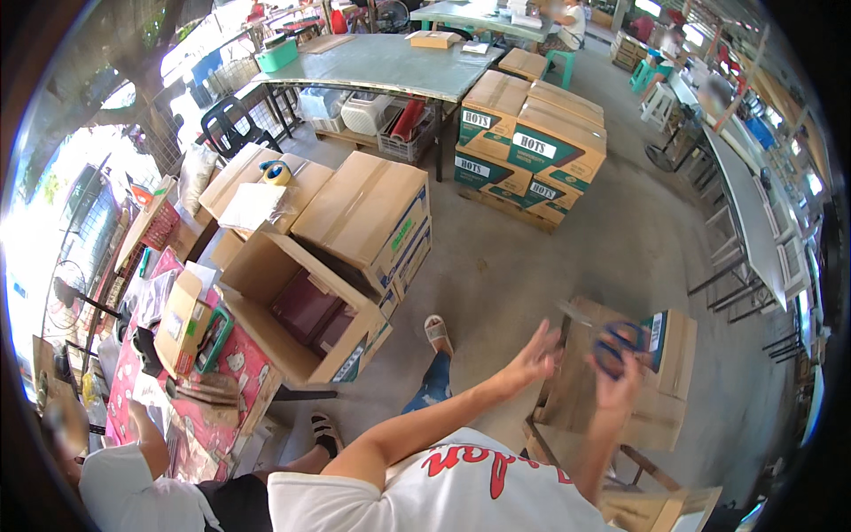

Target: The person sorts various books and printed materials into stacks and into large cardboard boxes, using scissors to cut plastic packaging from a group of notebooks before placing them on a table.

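Observation:
A flat brown cardboard box (651,403) with a blue printed panel lies on a wooden stand at the lower right. My right hand (618,383) is over the box, shut on a blurred blue and red tape dispenser (618,344). My left hand (534,355) hovers by the box's left edge with its fingers spread and nothing in it. Both forearms reach up from my white shirt at the bottom edge.
An open carton (292,310) and sealed stacked cartons (363,213) stand at the left, with a tape roll (277,171) on one. Printed cartons (532,151) are stacked by a green-topped table (390,62). Another person (133,488) sits at a red-covered table (239,363).

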Motion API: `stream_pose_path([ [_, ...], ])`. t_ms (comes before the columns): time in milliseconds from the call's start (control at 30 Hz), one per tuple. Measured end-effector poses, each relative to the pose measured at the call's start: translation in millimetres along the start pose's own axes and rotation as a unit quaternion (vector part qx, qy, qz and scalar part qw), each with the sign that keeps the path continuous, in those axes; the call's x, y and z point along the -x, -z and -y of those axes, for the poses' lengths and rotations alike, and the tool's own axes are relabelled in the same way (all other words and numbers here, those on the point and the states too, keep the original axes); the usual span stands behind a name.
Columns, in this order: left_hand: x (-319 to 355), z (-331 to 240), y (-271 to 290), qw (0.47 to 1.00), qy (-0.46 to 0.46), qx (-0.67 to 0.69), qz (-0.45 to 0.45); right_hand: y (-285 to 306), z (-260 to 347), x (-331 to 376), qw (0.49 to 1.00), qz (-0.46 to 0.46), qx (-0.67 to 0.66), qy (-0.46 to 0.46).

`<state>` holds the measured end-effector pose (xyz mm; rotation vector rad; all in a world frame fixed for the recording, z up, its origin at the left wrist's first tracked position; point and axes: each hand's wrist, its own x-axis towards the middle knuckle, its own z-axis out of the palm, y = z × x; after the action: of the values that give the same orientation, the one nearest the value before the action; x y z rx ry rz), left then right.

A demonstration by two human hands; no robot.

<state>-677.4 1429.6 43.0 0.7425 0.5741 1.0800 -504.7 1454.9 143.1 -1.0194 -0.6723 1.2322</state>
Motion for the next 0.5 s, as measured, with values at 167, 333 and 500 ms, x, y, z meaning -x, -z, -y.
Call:
stream_pose_path([
  [167,-119,-144,108,0.939,-0.210,0.173,-0.210,-171,-128,-106,0.991,0.125,0.012,-0.037],
  [333,-179,-229,245,0.911,-0.226,0.131,-0.319,-311,-163,-220,0.681,0.417,0.512,0.317],
  [500,-239,-281,337,0.911,-0.194,0.150,-0.331,-414,-220,-325,0.608,0.507,0.587,0.169],
])
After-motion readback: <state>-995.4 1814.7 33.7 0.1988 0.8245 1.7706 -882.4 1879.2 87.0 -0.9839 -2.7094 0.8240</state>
